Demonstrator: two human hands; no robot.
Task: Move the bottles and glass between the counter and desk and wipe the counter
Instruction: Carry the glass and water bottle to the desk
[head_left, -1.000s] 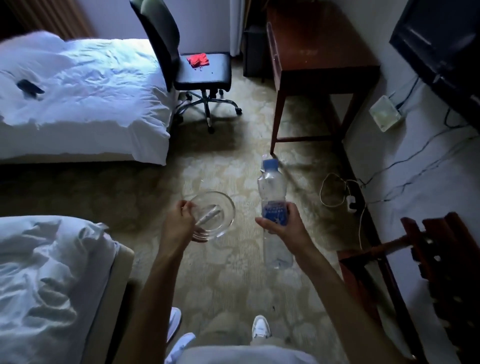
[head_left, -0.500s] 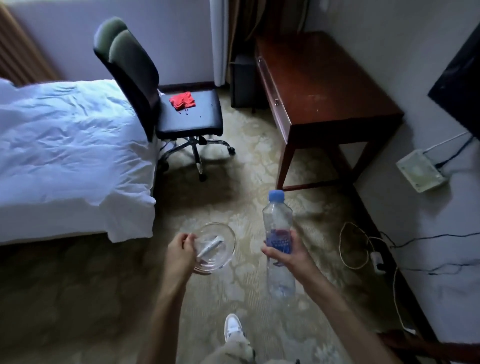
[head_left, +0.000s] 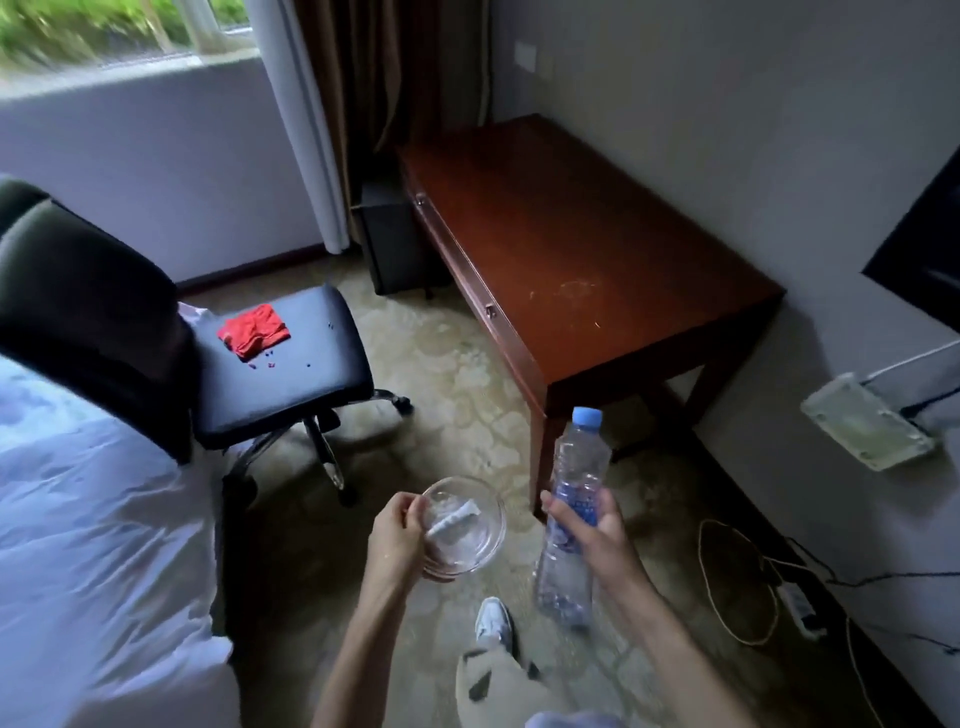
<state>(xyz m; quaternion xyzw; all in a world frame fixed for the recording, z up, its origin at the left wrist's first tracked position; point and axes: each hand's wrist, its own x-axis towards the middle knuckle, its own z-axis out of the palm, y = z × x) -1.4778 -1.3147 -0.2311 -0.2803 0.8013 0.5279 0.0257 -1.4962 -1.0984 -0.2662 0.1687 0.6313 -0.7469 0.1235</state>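
1 bottle (head_left: 574, 512), 1 glass (head_left: 464, 525) | right hand (head_left: 592, 535) grips bottle | left hand (head_left: 397, 540) pinches glass rim, glass at its 3 o'clock | desk (head_left: 576, 249) at 12

Bottle (head_left: 571, 519): clear, pale blue cap, blue label with white print. Glass (head_left: 464, 525): clear, white strip inside. Tabletop (head_left: 582, 249): dark reddish-brown, faint pale scuffs. Chair seat (head_left: 291, 374): black; cloth (head_left: 253, 331) on it red. Carpet (head_left: 457, 374): beige-olive floral pattern. Bedding (head_left: 93, 519): white.

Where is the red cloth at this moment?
In the head view, the red cloth lies on the black office chair's seat, left of the wooden desk and beyond the left hand.
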